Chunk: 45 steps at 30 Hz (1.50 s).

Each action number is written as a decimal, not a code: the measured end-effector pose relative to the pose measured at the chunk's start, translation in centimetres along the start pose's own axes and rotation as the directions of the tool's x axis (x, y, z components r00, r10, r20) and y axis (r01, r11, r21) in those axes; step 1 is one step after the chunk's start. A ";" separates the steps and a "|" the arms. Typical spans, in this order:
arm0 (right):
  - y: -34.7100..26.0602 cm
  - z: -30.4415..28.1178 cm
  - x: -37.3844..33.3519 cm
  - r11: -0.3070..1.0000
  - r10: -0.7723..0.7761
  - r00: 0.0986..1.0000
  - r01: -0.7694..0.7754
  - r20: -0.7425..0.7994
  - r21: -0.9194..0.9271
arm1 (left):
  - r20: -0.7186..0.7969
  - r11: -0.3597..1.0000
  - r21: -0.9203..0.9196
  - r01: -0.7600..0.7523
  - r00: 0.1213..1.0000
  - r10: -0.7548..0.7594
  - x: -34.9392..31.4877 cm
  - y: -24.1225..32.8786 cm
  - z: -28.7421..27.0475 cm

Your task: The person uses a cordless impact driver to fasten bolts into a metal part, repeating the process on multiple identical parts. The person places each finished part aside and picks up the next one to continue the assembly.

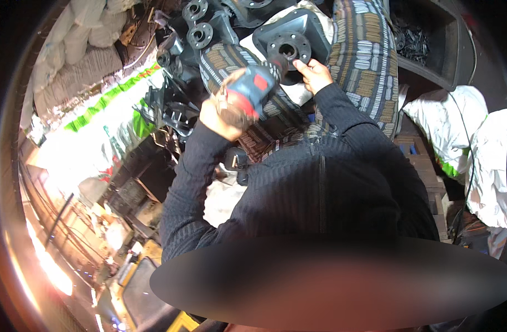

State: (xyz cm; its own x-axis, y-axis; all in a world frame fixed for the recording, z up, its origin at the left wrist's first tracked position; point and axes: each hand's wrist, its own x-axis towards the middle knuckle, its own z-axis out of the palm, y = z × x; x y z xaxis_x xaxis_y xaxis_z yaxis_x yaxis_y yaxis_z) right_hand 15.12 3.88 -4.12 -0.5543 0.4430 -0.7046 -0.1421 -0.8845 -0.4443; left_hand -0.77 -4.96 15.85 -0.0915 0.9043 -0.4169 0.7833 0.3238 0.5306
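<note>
head view: a blue-and-red power tool (256,91) is wrapped by the left grip (223,117), with its nose aimed at the round, hole-ringed flange (277,46) of a black funnel-shaped part (308,26), which is seated between the patterned trouser legs (364,63). whether the flange is touched by the tool's tip cannot be told. at the flange's near edge the right grip (315,76) is placed, thumb and forefinger drawn together; whether the rim or some small piece is pinched cannot be told. slippage may be judged the chief hazard: were the tool tilted, its tip could be thrown off the flange and the adjacent right fingertips struck. since no clamp is seen, the part could be twisted by torque if too lightly braced. a dark sleeve (342,105) could be caught if brought against a turning chuck, and the similar parts (201,34) crowded near the left knee could be knocked.
</note>
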 end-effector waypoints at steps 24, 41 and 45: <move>-4.9 13.2 -8.5 0.899 0.187 0.807 0.089 0.560 -0.428 | -0.617 0.559 -0.781 -0.277 0.477 -0.626 -11.8 -10.7 4.4; -1.3 5.8 -6.0 0.910 0.264 0.953 -0.195 0.147 -0.367 | -0.452 0.888 -0.326 0.325 0.771 -0.448 -7.0 -36.7 16.5; -1.3 4.8 -6.1 0.910 0.308 0.930 -0.226 0.200 -0.348 | -0.445 0.671 -0.526 0.523 0.503 -0.741 -9.3 -33.4 16.4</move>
State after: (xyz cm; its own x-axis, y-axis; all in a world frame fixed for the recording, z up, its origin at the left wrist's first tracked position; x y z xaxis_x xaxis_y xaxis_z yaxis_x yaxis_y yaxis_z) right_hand 14.75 1.65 3.42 -0.7230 0.1110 -0.6819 0.2816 -0.8539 -0.4376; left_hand -16.02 -28.74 -10.06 -0.9003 0.3384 -0.2739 0.1541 0.8362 0.5264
